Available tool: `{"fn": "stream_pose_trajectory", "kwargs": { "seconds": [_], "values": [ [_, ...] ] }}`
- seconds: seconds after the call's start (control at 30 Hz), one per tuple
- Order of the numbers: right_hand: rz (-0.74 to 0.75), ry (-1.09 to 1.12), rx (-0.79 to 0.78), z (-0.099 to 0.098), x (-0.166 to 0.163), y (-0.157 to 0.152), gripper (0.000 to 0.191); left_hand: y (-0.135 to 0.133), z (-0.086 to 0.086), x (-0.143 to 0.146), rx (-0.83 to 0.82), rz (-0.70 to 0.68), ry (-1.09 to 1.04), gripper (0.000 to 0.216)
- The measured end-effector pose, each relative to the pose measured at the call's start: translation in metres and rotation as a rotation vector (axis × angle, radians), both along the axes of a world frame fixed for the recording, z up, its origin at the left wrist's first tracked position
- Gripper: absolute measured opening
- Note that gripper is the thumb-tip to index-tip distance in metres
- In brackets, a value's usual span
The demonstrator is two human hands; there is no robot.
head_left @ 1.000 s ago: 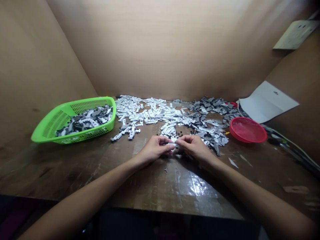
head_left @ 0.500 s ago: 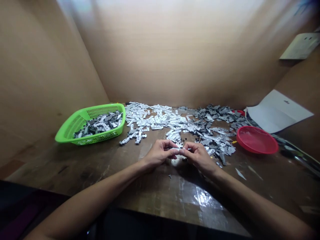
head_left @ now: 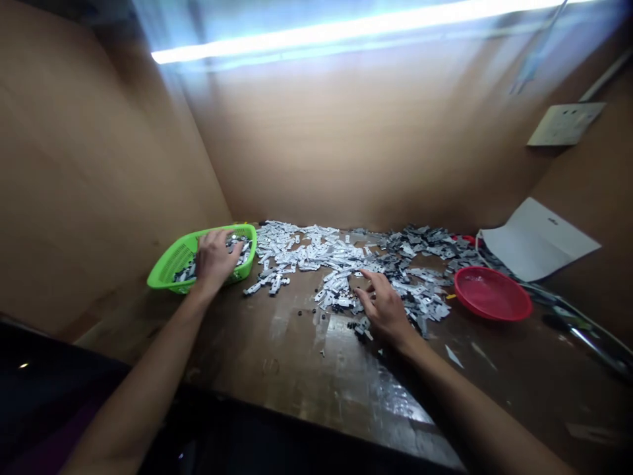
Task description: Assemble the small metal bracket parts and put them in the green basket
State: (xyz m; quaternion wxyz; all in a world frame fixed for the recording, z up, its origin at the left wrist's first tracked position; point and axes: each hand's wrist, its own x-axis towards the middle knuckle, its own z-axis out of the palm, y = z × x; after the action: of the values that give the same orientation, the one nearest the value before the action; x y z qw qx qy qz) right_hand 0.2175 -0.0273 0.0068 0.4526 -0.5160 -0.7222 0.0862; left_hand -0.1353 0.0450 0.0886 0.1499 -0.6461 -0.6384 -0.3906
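Observation:
My left hand (head_left: 216, 258) is over the green plastic basket (head_left: 157, 277), its thumb and fingers apart, and I see nothing held between them. Inside the basket lies a heap of small grey, white and black parts (head_left: 242, 251), partly hidden by the hand. My right hand (head_left: 386, 307) hovers at the near edge of a pile of flat silver-white metal pieces (head_left: 341, 264). Its thumb and forefinger are spread, with no piece visible in them. Below the fingers are a few small dark parts (head_left: 360, 328).
Darker grey pieces (head_left: 425, 241) are heaped at the back right. A red bowl (head_left: 493, 297) stands on the right, with a white sheet (head_left: 541, 237) behind it. Tiny black bits (head_left: 311, 311) lie on the brown tabletop (head_left: 277, 356). Wooden panels enclose the back and sides.
My hands were together at the centre, pinching a small pale part. The left has moved left to the basket and opened; the right has opened near the pile. The view has tilted upward.

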Motion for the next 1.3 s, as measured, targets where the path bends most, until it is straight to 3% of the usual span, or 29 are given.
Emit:
{"fn": "stream_pose_trajectory", "kwargs": {
  "seconds": [0.07, 0.17, 0.23, 0.3, 0.47, 0.9, 1.1, 1.2, 1.3],
  "values": [
    [-0.007, 0.007, 0.006, -0.006, 0.001, 0.005, 0.042, -0.006, -0.008, 0.001, -0.069, -0.012, 0.102, 0.035],
    [-0.007, 0.022, 0.039, -0.01, 0.0, 0.007, 0.04, -0.014, -0.035, 0.023, -0.236, -0.065, 0.145, 0.033],
    [0.001, 0.026, 0.048, -0.011, 0.0, 0.007, 0.039, -0.015, -0.054, 0.037, -0.472, -0.033, 0.175, 0.051],
    [0.002, 0.03, 0.047, -0.011, 0.002, 0.007, 0.038, -0.013, -0.069, 0.045, -0.581, 0.01, 0.177, 0.062],
    [0.011, 0.048, 0.035, -0.019, 0.008, 0.013, 0.038, -0.013, -0.087, 0.046, -0.452, -0.074, 0.201, 0.041],
    [0.031, 0.108, -0.032, -0.026, 0.008, 0.018, 0.038, -0.017, -0.079, 0.053, -0.357, -0.144, 0.071, 0.02],
    [0.026, 0.122, -0.021, -0.025, 0.009, 0.015, 0.037, -0.022, -0.075, 0.053, -0.221, -0.044, -0.119, 0.027],
    [0.03, 0.122, -0.016, -0.024, 0.01, 0.014, 0.037, -0.018, -0.061, 0.041, -0.088, 0.06, -0.162, 0.03],
    [0.041, 0.126, -0.003, -0.024, 0.01, 0.014, 0.038, -0.005, -0.032, 0.016, 0.0, 0.179, -0.145, 0.035]
  ]
}}
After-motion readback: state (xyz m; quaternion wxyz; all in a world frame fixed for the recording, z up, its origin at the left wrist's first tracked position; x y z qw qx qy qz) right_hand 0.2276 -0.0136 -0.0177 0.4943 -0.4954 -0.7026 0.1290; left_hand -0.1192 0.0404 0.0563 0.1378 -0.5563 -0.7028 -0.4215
